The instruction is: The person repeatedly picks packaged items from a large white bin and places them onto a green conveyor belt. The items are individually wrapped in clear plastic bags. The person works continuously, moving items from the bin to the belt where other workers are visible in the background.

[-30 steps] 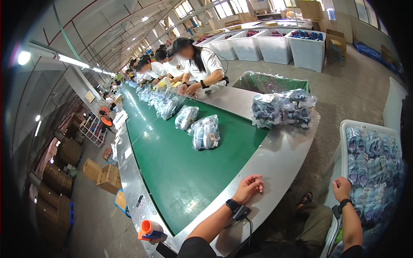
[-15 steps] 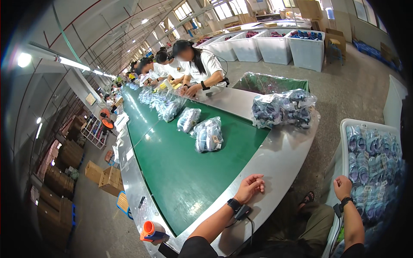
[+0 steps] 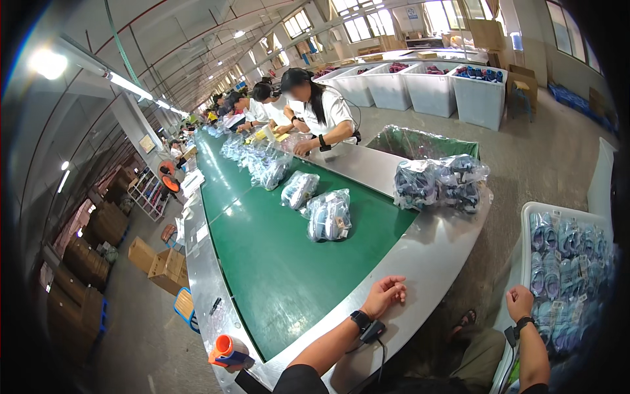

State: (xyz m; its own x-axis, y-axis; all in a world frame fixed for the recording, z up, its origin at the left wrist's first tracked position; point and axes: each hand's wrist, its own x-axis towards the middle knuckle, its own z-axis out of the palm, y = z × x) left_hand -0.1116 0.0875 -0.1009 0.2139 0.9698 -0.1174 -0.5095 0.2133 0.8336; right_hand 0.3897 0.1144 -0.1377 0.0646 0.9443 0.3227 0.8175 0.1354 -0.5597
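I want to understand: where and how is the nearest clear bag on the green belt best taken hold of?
Probably around the bulging middle of this clear bag, coming from its near right side with the left hand. Its bulk looks firmer to grip than the loose film at its edges, and another bag lies close on its far left side.

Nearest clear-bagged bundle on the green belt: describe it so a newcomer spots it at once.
Find the long green belt. On it, beyond the left hand, clear-bagged bundles trail into the distance. The nearest bundle is first in line, with a small tan tag low on its right side.
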